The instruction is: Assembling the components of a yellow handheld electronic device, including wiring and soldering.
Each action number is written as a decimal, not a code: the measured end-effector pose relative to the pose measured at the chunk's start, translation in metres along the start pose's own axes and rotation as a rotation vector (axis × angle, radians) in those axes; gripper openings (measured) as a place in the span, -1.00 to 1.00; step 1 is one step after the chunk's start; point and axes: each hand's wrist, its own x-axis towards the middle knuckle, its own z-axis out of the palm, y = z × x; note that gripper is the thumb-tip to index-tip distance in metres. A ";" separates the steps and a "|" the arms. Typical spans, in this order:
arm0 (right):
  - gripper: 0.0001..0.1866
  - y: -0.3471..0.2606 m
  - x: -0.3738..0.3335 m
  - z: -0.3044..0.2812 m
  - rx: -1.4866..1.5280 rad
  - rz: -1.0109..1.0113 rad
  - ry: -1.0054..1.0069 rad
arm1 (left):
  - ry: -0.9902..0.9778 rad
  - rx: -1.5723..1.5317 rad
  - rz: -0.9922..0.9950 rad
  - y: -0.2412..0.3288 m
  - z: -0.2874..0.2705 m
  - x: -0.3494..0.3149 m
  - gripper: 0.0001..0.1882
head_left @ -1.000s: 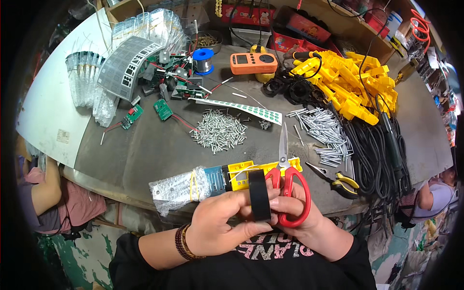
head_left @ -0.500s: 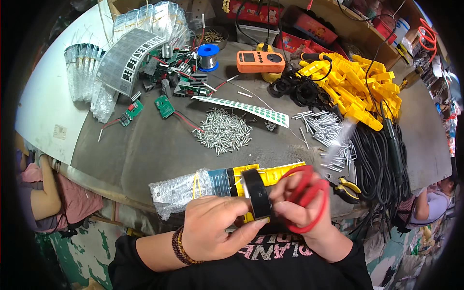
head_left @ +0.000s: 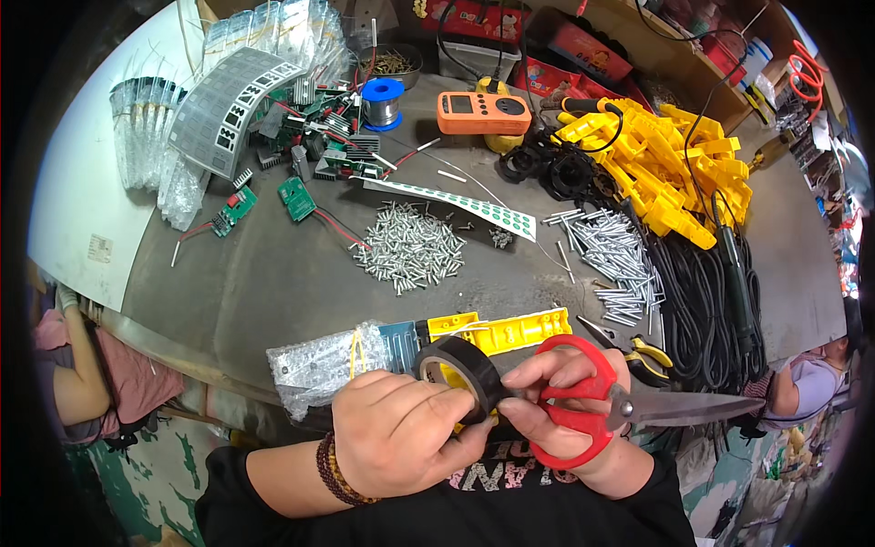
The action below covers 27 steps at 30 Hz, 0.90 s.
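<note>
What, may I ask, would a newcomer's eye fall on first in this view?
Probably the red-handled scissors in the right hand, their blades pointing right, beside the black roll of tape in the left hand. Next might come the heap of bright yellow plastic parts at the table's upper right, then the orange device near the top centre.
</note>
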 end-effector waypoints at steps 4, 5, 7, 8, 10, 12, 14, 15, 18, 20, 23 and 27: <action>-0.52 0.005 -0.002 0.002 0.019 -0.068 0.050 | -0.003 0.085 0.035 0.002 0.002 0.000 -0.61; -0.52 0.006 -0.002 0.002 0.005 -0.091 0.053 | -0.002 0.086 0.034 0.003 0.001 0.000 -0.61; -0.53 0.007 -0.002 0.002 -0.010 -0.114 0.056 | -0.005 0.108 0.040 0.004 0.001 0.001 -0.62; -0.53 0.007 -0.002 0.002 0.005 -0.101 0.067 | -0.003 0.108 0.040 0.004 0.001 0.002 -0.62; -0.53 0.006 -0.003 0.002 0.019 -0.089 0.077 | 0.025 0.117 0.041 0.004 0.004 0.002 -0.64; -0.54 0.006 -0.003 0.002 0.016 -0.046 0.077 | 0.027 0.124 0.041 0.005 0.005 0.003 -0.64; -0.55 0.004 -0.001 -0.002 -0.022 0.009 0.037 | 0.027 0.134 0.036 0.004 0.005 0.002 -0.65; -0.55 0.004 0.000 -0.003 -0.061 0.063 -0.001 | 0.025 0.136 0.035 0.004 0.005 0.002 -0.65; -0.56 0.005 -0.001 -0.002 0.060 0.114 0.029 | 0.021 0.128 0.037 0.003 0.006 0.003 -0.66; -0.56 0.003 0.002 -0.007 0.013 0.095 -0.001 | 0.020 0.123 0.031 0.004 0.005 0.004 -0.68; -0.58 0.000 0.003 -0.007 -0.092 0.065 -0.002 | -0.008 0.134 0.033 0.004 0.003 0.004 -0.68; -0.63 -0.001 0.002 -0.003 -0.120 0.089 0.088 | -0.009 0.147 0.032 0.005 0.003 0.003 -0.67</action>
